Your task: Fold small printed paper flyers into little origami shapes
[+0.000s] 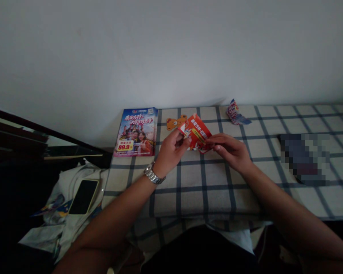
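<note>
Both my hands hold a small folded red printed paper (196,132) above the checked tablecloth (205,179). My left hand (171,150), with a metal watch at the wrist, pinches its left edge. Pinching the lower right edge is my right hand (231,150). The paper is lifted slightly and tilted.
A blue flyer (136,131) with a price tag lies at the table's far left corner. An orange bear-shaped cutout (175,122) lies behind the red paper. A crumpled paper piece (236,113) sits by the wall. A phone (84,196) rests on cloth left of the table. A blurred patch (305,158) is at right.
</note>
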Demonstrator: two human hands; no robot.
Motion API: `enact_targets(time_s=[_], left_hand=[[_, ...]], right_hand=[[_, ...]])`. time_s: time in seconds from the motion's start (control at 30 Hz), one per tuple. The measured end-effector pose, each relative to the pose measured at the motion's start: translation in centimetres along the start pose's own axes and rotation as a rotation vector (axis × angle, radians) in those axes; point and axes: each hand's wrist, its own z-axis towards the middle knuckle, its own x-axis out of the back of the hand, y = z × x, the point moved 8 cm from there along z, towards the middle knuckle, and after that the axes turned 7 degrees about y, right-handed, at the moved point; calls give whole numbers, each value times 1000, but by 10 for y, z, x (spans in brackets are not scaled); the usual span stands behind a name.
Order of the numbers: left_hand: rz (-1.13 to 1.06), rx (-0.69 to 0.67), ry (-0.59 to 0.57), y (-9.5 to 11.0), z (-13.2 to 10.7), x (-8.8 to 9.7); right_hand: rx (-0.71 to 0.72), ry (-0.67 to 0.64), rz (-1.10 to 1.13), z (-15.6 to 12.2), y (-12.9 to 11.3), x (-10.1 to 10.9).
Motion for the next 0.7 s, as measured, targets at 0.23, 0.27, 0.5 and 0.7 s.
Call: enact_targets(time_s=[0.23,0.27,0.5,0.7], left_hand=[[41,27,-37,-14,6,3],[77,24,-41,-16,6,3],[99,60,-106,-31,4,-6],[175,-31,-114,-24,1,-9]], right_hand=[[-126,192,-88,1,28,17],[-152,166,-63,1,32,14],[-256,63,29,0,43,-1],[-276,143,6,0,48,4]])
